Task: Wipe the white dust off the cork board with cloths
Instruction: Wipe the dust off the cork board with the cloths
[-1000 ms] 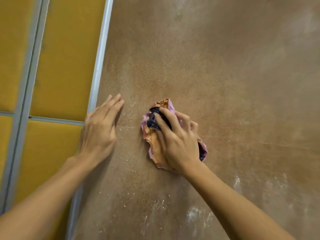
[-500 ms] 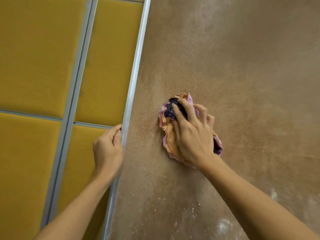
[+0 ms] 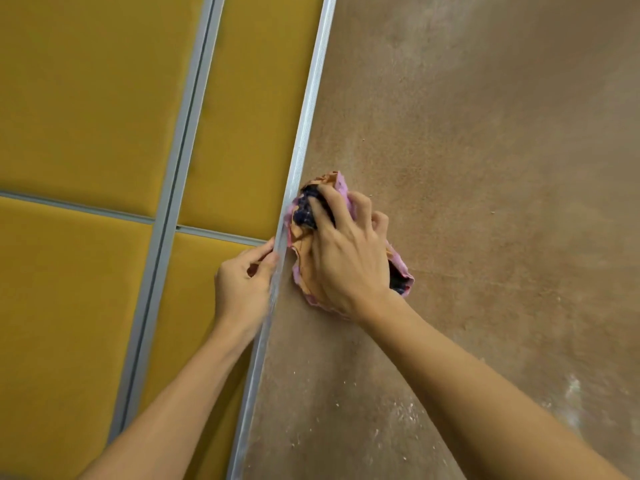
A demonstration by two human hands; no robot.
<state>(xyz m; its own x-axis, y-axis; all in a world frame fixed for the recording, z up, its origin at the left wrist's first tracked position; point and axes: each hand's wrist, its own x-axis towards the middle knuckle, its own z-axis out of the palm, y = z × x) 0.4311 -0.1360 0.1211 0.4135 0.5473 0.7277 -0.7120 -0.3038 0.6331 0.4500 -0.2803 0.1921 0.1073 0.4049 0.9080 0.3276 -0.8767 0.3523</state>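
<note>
Single head-worn view, close to an upright surface.
The wide-angle camera faces the brown speckled cork board (image 3: pixel 485 168) and yellow padded wall panels (image 3: pixel 86 98) from arm's reach, both forearms entering from below.

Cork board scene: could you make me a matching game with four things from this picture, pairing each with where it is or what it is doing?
Things:
1. Right hand
2. Left hand
3. Cloth
4. White dust

Places or states:
A. Scattered low on the cork board
B. Crumpled, pressed against the board beside the metal frame
C. Pinching the frame's edge
D. Pressing down on the cloth

Pairs: 1-D, 2-C, 3-B, 4-A
</note>
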